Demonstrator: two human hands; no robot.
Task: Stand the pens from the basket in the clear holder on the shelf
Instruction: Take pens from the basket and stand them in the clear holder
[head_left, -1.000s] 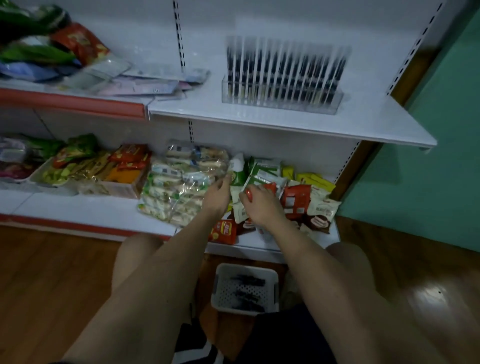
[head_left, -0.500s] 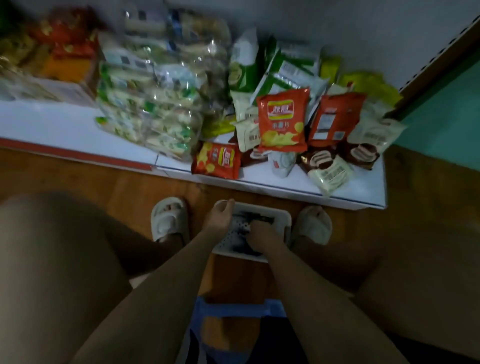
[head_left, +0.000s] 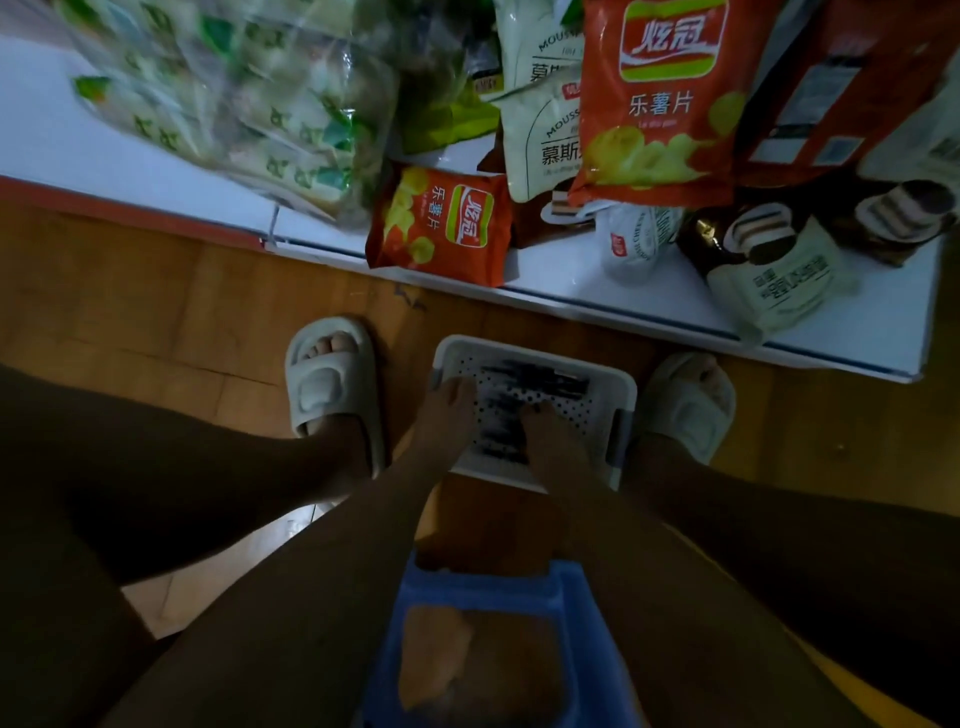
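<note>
Hands (head_left: 448, 410) (head_left: 545, 431) in basket (head_left: 621, 384), seemingly on pens (head_left: 524, 379).

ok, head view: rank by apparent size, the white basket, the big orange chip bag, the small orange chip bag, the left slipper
1. big orange chip bag
2. white basket
3. small orange chip bag and left slipper, too close to rank; depth differs.

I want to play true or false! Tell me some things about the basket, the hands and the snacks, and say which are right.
1. The white basket sits on the floor between two slippered feet. True.
2. Both hands are inside the basket. True: the left hand and the right hand reach in among the dark pens.
3. The basket stands on the shelf. False: it is on the wooden floor, in front of the shelf.
4. The small orange chip bag lies in the basket. False: it lies at the shelf's edge.
</note>
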